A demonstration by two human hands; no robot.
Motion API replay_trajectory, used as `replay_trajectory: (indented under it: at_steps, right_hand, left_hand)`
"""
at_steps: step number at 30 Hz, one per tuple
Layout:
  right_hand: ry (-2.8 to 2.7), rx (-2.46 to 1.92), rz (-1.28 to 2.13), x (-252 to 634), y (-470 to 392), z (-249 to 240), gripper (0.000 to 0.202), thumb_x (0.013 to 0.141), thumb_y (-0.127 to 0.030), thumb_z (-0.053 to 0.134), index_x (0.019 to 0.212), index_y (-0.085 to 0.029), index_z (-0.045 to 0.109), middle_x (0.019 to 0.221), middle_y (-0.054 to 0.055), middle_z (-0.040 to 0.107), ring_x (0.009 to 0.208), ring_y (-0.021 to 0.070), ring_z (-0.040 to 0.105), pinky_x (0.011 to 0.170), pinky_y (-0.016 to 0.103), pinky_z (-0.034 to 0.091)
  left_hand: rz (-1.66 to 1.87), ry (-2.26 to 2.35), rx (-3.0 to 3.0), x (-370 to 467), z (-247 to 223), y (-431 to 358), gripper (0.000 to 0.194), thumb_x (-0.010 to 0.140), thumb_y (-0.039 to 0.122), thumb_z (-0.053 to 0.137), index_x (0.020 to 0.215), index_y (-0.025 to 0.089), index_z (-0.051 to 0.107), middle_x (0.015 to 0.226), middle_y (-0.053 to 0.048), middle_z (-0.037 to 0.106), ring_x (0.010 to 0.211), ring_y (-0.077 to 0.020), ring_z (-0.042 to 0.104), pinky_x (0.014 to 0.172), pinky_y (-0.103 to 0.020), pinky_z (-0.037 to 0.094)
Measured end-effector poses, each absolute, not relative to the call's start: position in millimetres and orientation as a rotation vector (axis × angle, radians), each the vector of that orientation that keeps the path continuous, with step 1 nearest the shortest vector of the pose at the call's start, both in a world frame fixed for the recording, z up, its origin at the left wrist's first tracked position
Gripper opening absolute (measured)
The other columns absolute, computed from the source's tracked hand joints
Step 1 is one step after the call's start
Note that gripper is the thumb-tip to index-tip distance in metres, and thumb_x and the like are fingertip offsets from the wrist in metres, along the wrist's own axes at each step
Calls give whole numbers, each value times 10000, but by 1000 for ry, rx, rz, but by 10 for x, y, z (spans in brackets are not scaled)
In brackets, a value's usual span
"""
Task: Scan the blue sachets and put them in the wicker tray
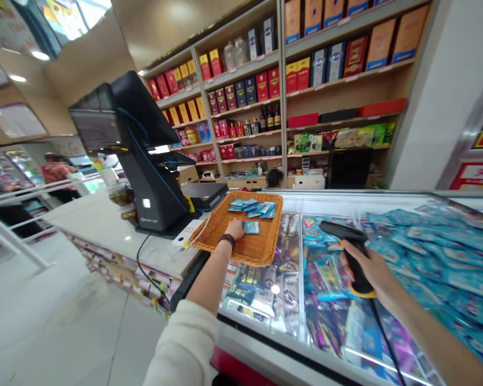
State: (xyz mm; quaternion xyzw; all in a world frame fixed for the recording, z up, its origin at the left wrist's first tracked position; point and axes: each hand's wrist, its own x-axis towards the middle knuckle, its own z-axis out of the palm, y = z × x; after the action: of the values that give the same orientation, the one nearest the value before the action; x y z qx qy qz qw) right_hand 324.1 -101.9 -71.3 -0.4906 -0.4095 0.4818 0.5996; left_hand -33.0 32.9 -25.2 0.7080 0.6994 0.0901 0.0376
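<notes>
One loose blue packet (251,227): middle of the frame, in the basket, at the fingertips of the left hand (236,229); I cannot tell whether they pinch or merely touch it; a shallow grip could let it slip
Packet pile (255,208): upper part of the basket; overlapping wrappers might drag along together and muddle a count
Wicker basket (245,247): centre; a hard push could shift it, as the glass-topped case (322,202) under it looks smooth
Scanner (346,233): right of centre, fingers of the right hand (373,268) clamped around its handle; a poor angle on crinkled wrapping may cause a misread
Cable (382,327): lower right; it could snag and tug the scanner
Counted: two hands; one scanner; one cable below it; one basket; one packet apart; several piled, too overlapped to number
Larger blue bags (446,257): far right; many, uncountable
Terminal (156,193): one, left of centre
</notes>
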Motion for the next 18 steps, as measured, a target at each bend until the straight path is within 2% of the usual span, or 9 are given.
replay_trajectory:
  at_steps: [3, 5, 10, 14, 18]
  right_hand:
    - [-979, -1146, 1198, 3265, -1045, -793, 521, 701, -637, 847, 904, -190, 673, 589, -34, 579, 386, 106, 476, 343, 248, 376]
    - [-977, -1137, 1203, 3279, -1077, -794, 534, 697, -640, 852, 923, -188, 681, 592, -35, 581, 392, 105, 482, 350, 245, 380]
    - [-957, -1125, 1162, 3292, -1150, -730, 510, 666, -638, 870, 832, -208, 651, 559, -38, 581, 368, 96, 470, 352, 244, 385]
    - [-929, -1110, 1119, 3329, -1160, -730, 533, 611, -646, 892, 761, -215, 616, 530, -39, 579, 349, 96, 464, 334, 239, 366]
    - [-858, -1093, 1084, 3371, -1135, -771, 569, 582, -668, 899, 787, -206, 638, 527, -43, 572, 346, 93, 460, 315, 226, 343]
  left_hand:
    - [222, 2284, 2108, -304, -252, 300, 525, 816, 283, 788, 1306, 139, 670, 1453, -240, 594, 1386, -368, 550, 1079, -427, 487]
    - [214, 2347, 2075, -264, -212, 249, 559, 797, 325, 821, 1299, 133, 667, 1427, -245, 615, 1371, -367, 565, 1046, -400, 505]
    - [341, 2363, 2010, -165, -94, 115, 464, 805, 254, 824, 1230, 123, 692, 1280, -237, 716, 1228, -345, 684, 995, -378, 529]
    - [848, 2171, 1937, 2, -74, 95, 346, 820, 153, 787, 1160, 144, 725, 1222, -201, 753, 1203, -318, 701, 1019, -374, 527]
    - [1387, 1607, 1649, 434, -175, 78, 192, 860, 142, 712, 1052, 131, 718, 1038, -142, 786, 926, -234, 761, 876, -340, 599]
